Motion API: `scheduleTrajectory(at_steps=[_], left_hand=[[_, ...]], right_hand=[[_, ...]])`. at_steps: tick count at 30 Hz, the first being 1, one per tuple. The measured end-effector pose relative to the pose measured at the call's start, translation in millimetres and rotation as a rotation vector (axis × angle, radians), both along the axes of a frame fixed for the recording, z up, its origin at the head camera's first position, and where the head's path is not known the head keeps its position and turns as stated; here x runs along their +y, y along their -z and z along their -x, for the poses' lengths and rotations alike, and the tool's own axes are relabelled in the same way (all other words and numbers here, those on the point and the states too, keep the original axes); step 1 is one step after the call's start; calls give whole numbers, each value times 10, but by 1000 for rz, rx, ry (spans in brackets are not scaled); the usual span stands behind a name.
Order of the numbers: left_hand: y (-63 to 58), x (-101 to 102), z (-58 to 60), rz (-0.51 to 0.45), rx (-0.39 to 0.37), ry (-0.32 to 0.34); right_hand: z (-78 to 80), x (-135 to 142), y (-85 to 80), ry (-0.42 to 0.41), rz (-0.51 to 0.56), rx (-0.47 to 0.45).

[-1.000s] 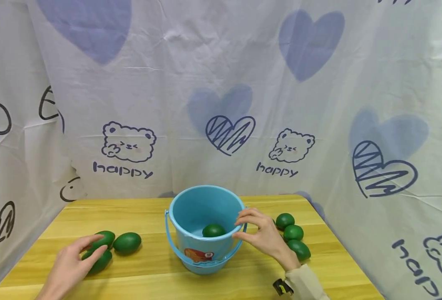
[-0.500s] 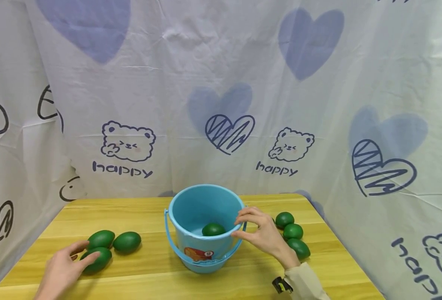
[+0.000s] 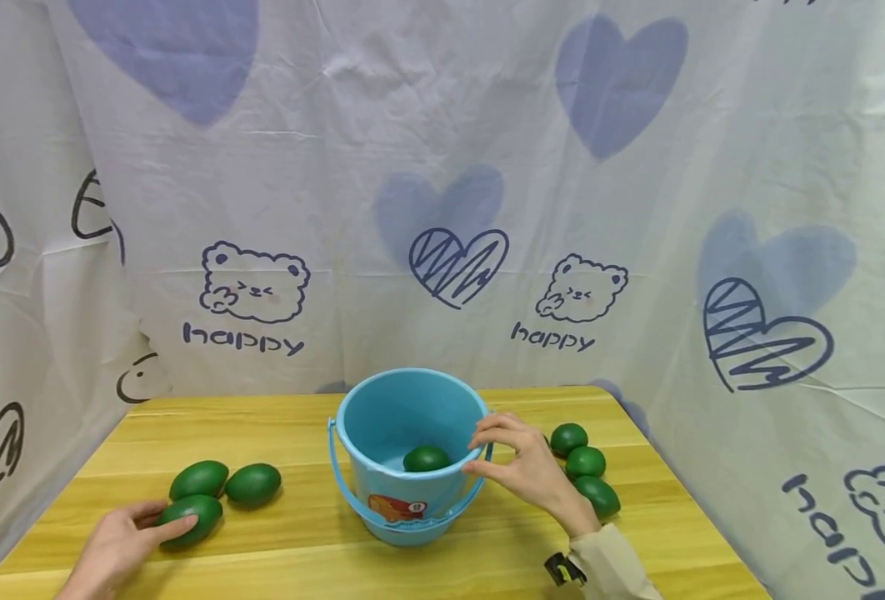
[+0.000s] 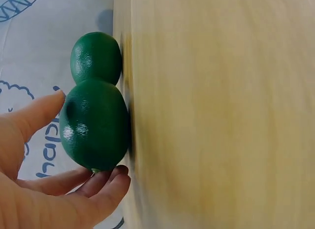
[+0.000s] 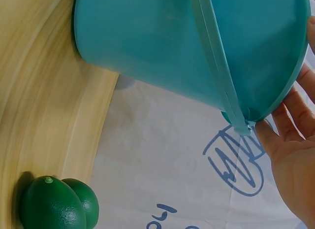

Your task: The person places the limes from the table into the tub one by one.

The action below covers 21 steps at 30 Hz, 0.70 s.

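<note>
A glossy, dark-green, egg-shaped fruit [image 3: 204, 510] is seen lying on its side on the pale wood-grained counter [image 3: 300, 550], within the left grip [image 3: 118, 540]; in the left wrist view, a small stem nub is shown at the end nearest the fingers. A second green fruit [image 3: 199, 481] is touched by it just beyond the grip, and a third [image 3: 253, 485] is set farther to the grip's right.

The left grip is held low and narrowed around the first fruit, the thumb being laid over its near side and the fingers tucked at its left end. By the right grip [image 3: 521, 467], the rim of a light-blue plastic bucket [image 3: 442, 490] is pinched; one more green fruit [image 3: 426, 459] is contained inside, to that grip's left, while a green cluster [image 3: 586, 462] is placed to its right.

Compared with one second ago, the left grip has been lowered from above the fruits and closed in; the right grip and bucket are left practically unmoved.
</note>
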State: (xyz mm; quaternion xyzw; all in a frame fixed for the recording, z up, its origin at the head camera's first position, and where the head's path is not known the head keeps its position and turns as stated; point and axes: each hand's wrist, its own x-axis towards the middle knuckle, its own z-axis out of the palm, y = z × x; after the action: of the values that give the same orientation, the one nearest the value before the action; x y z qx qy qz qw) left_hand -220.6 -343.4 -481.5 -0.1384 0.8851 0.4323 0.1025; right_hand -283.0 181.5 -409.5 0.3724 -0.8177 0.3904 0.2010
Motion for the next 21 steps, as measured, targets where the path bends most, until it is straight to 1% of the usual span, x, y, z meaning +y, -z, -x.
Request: scheduleTrajectory(at_steps=[5, 12, 21], left_hand=[[21, 5, 16, -5, -13, 11], [25, 7, 49, 5, 17, 22], [75, -15, 42, -31, 34, -8]], right_hand=[[-11, -3, -26, 8, -12, -34], [-18, -7, -44, 19, -14, -52], [-18, -9, -32, 27, -17, -48]])
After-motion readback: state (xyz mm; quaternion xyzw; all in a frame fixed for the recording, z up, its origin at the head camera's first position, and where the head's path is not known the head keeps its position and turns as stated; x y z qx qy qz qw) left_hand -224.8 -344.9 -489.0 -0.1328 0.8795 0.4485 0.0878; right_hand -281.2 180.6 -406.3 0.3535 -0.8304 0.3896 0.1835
